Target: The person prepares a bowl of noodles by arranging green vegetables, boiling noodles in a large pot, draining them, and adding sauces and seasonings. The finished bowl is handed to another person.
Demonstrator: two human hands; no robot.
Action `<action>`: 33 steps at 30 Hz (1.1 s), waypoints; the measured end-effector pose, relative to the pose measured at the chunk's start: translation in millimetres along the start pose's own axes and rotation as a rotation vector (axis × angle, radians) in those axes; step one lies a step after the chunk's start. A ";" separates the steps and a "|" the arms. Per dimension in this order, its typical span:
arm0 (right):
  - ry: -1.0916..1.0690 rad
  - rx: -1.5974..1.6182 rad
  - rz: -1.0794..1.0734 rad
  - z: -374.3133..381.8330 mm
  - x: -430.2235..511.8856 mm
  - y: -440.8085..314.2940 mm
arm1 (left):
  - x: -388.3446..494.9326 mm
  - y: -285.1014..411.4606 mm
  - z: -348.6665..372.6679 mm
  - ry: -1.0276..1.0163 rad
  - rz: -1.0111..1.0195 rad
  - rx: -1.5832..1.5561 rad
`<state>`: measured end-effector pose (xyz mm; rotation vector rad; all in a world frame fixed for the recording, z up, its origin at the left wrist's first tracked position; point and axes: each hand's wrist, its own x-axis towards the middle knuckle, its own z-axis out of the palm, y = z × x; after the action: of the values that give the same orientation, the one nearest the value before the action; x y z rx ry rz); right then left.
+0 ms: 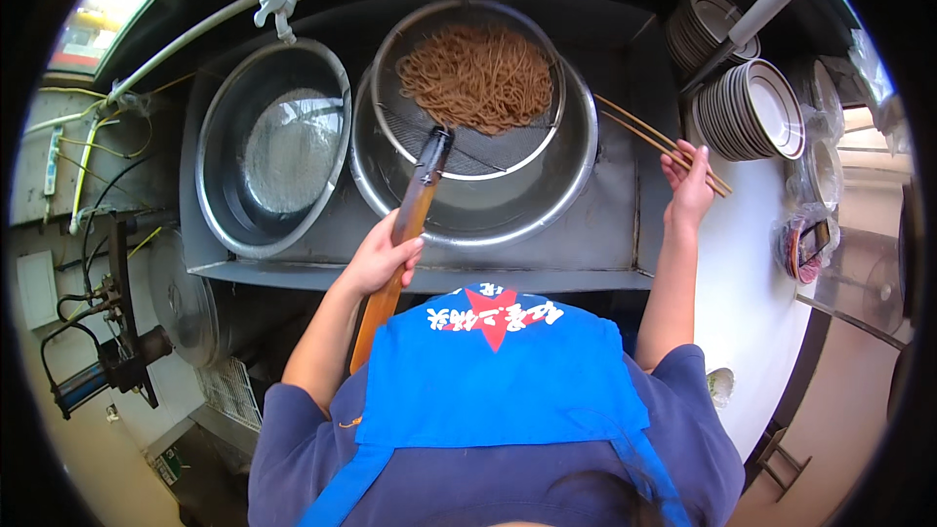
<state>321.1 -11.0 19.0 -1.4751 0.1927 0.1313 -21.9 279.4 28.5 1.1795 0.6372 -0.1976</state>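
My left hand grips the long wooden handle of a large wire-mesh strainer. A heap of brown noodles lies in the mesh. The strainer is over the right-hand metal basin, which has liquid in it; whether its rim touches the basin I cannot tell. In my right hand is a pair of wooden chopsticks, their tips pointing left, apart from the noodles and near the basin's right rim.
Left of the strainer stands another metal basin of water, below a white tap. Stacked plates and a long-handled utensil are on the right, beside the white counter. Hydraulic-looking equipment is at far left.
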 end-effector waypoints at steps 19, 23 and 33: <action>-0.096 0.047 0.029 -49.0 -59.1 26.0 | -92.3 -21.0 47.2 0.129 0.037 -0.017; -0.021 0.102 0.003 -94.1 -89.7 24.0 | -85.5 -43.5 52.6 -0.003 0.125 -0.226; 0.257 0.224 0.013 -230.5 -232.3 37.2 | -137.0 -91.1 48.5 -0.149 0.029 -0.003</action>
<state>75.2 -230.1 11.8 -1.2642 0.4127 -0.0687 -157.7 175.7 43.7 1.1587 0.4900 -0.2576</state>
